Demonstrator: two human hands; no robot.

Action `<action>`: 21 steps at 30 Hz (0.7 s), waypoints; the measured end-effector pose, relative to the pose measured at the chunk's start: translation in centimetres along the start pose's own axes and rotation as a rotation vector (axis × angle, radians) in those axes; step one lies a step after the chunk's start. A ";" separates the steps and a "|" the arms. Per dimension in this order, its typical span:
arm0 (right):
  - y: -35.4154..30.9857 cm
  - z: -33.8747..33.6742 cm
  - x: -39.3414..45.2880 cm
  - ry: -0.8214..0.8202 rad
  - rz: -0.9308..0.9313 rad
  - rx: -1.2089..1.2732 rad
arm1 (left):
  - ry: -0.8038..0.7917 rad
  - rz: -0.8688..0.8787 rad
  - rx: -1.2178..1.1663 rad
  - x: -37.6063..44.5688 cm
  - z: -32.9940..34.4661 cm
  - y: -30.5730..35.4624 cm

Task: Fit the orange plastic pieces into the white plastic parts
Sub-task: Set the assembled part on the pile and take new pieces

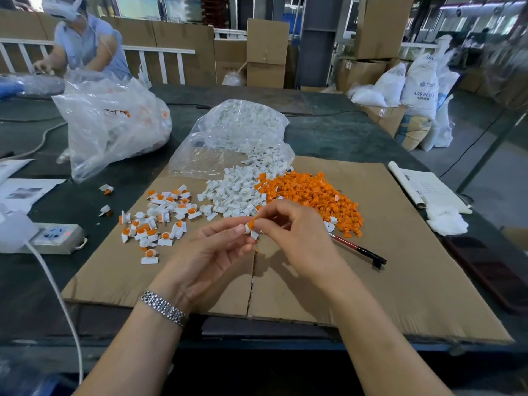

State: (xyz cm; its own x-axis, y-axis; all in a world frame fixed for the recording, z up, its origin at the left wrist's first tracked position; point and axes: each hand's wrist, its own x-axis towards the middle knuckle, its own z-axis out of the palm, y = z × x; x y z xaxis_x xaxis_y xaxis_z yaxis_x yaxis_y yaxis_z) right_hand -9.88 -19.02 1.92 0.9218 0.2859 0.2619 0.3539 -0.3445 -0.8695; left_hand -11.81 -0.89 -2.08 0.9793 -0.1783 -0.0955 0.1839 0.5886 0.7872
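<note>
Orange piece (252, 223): we pinch it in our right hand (288, 230), pressed at the white part (249, 229).
White part: gripped by our left hand (213, 247) fingertips, above the cardboard sheet (400, 267).
Handling: light, stiff, small (likely slippery); hold by the edges.
Room: finished pieces (160, 221) lie left, orange pile (311, 195) and pen (358, 248) right; bare cardboard nearer us.

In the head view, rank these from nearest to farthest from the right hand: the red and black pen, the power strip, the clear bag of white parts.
From the right hand:
1. Red and black pen, just to its right on the cardboard.
2. Clear bag of white parts, beyond it, toward the table's far side.
3. Power strip, far to its left, off the cardboard.
</note>
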 end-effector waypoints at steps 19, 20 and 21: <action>-1.4 0.7 -0.8 0.076 0.007 -0.175 | -0.039 0.105 0.171 -0.7 1.1 0.3; -1.6 0.6 -0.9 0.053 0.013 -0.136 | -0.047 0.096 0.154 -0.8 1.1 0.3; -1.7 0.3 -1.0 0.014 0.018 -0.085 | -0.057 0.082 0.132 -0.9 1.1 0.3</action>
State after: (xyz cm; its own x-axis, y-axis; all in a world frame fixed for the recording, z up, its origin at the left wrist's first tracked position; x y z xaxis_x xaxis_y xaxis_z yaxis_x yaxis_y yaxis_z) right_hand -11.44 -18.44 3.00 0.9299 0.2667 0.2533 0.3492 -0.4243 -0.8355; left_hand -12.70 -1.40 -1.08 0.9836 -0.1803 0.0040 0.0872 0.4950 0.8645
